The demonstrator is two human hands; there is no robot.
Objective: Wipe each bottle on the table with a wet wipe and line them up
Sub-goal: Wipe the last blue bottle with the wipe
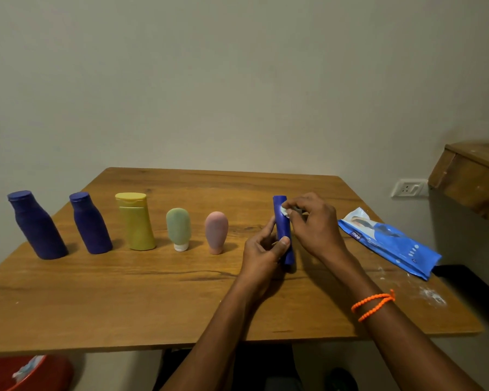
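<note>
The left hand (pixel 261 249) grips a blue bottle (pixel 283 230) upright over the table (pixel 153 292); just above, the right hand (pixel 314 221) pinches a wipe (pixel 284 211) against it. Turning the bottle should cover every side.

Five bottles (pixel 136 221) block the table's (pixel 124 292) left rear; wipes pack (pixel 390 241) blocks right; front lies free

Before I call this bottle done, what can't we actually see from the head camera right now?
- Blue tube: lower and rear surface hidden by the left hand and right hand.
- Wet wipe: mostly covered by right-hand fingers; only a white scrap shows.
- Wipe pack: print too small to read.
- Red bin: cut off by the bottom edge.
</note>
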